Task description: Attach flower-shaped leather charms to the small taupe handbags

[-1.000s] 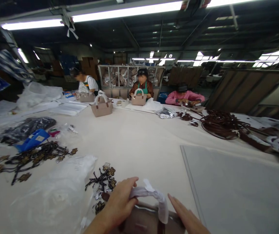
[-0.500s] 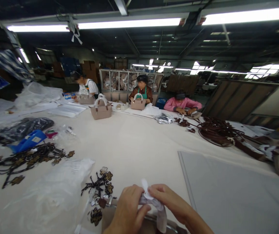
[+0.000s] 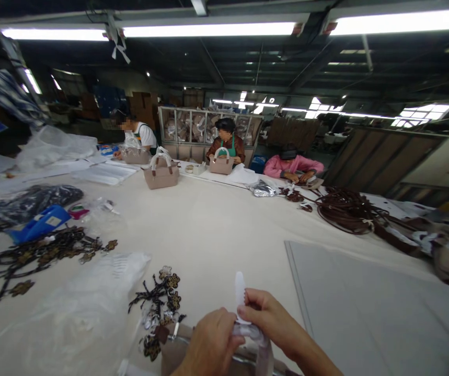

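Note:
At the bottom of the view lies a taupe handbag, partly hidden by my hands and cut off by the frame edge. Its handle is wrapped in pale, translucent material. My left hand is closed round the top of that handle. Thumb and fingers of my right hand pinch a white strip with a notched edge, which stands upright at the handle. Left of the bag, touching or close to it, is a pile of flower-shaped charms on black cords.
A clear plastic bag covers the left front of the table. More corded charms and a blue packet lie behind it. A grey sheet is at right, brown coiled straps beyond. Three co-workers sit opposite near finished handbags.
The white strip now stands taller and straighter above the handle. My right hand has risen slightly along it, while my left hand has shifted a little downward on the handle.

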`<state>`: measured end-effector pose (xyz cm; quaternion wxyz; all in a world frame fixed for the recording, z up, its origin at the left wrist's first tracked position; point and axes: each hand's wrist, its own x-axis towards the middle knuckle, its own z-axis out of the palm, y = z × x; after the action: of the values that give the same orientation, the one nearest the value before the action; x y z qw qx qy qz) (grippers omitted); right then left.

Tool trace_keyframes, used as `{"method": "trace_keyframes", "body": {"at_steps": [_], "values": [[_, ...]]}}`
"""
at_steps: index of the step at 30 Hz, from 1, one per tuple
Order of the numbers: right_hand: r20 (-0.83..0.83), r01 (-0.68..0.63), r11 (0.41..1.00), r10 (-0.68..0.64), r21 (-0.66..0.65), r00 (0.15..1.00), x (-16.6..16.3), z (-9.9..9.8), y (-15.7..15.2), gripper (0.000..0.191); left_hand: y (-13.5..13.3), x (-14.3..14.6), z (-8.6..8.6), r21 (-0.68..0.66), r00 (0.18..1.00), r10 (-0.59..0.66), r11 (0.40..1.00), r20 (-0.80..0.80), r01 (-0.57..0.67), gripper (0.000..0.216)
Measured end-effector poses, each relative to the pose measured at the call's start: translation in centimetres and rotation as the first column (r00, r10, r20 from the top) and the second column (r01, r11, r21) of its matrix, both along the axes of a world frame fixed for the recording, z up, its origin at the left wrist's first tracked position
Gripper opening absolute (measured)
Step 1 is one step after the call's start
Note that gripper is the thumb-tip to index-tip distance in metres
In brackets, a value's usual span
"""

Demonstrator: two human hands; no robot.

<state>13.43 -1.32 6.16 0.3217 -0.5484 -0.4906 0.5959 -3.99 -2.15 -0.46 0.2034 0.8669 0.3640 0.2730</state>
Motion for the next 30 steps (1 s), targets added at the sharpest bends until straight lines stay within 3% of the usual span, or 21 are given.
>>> {"method": "trace_keyframes", "body": {"at_steps": [4, 8, 14, 18, 20, 22, 24, 27, 28, 30], "values": [[-0.104, -0.011, 0.983, -0.009, -0.186, 0.995, -0.2, -1.2, -0.4, 0.02, -0.6, 0.2, -0.2, 0.249, 0.988, -0.033, 0.968, 0.153, -0.007, 0.023], [-0.15, -0.11, 0.875, 0.043, -0.472, 0.988, -0.7, -3.1, -1.1, 0.015, -0.7, 0.5, 0.1, 0.528, 0.974, -0.134, 0.849, 0.185, 0.016, 0.028], [-0.233, -0.256, 0.737, 0.137, -0.626, 0.963, -0.7, -4.2, -2.7, 0.017, -1.6, -0.1, 0.4, 0.601, 0.968, -0.244, 0.783, 0.058, 0.162, 0.032], [-0.203, -0.294, 0.684, 0.212, -0.668, 0.956, -0.7, -5.2, -4.1, 0.017, -2.7, -0.3, 0.2, 0.503, 0.948, -0.319, 0.818, -0.006, 0.278, 0.032], [-0.2, -0.323, 0.669, 0.256, -0.669, 0.946, -0.6, -5.5, -4.4, 0.012, -2.9, -0.2, 0.6, 0.491, 0.923, -0.376, 0.791, -0.079, 0.364, 0.023], [-0.2, -0.343, 0.681, 0.282, -0.648, 0.938, -0.4, -5.2, -4.2, 0.008, -2.5, -0.2, 1.1, 0.487, 0.891, -0.423, 0.75, -0.166, 0.447, 0.013], [-0.149, -0.308, 0.765, 0.272, -0.566, 0.951, 0.2, -4.3, -3.4, 0.005, -1.9, -0.3, 1.6, 0.403, 0.901, -0.4, 0.806, -0.166, 0.433, 0.016], [0.007, -0.073, 0.954, 0.078, -0.289, 0.997, 1.7, -2.0, -2.2, 0.023, -0.8, -0.6, 2.6, 0.064, 0.961, -0.272, 0.959, -0.049, 0.275, 0.018], [0.055, 0.058, 0.987, -0.05, -0.151, 0.997, 2.2, -1.1, -2.2, 0.03, -0.4, -0.7, 3.1, -0.08, 0.973, -0.231, 0.97, -0.014, 0.229, 0.017], [0.078, 0.28, 0.957, -0.286, 0.079, 0.955, 3.1, 0.6, -2.8, 0.039, 0.2, -0.7, 4.2, -0.36, 0.987, -0.16, 0.92, 0.021, 0.156, 0.017]]}}
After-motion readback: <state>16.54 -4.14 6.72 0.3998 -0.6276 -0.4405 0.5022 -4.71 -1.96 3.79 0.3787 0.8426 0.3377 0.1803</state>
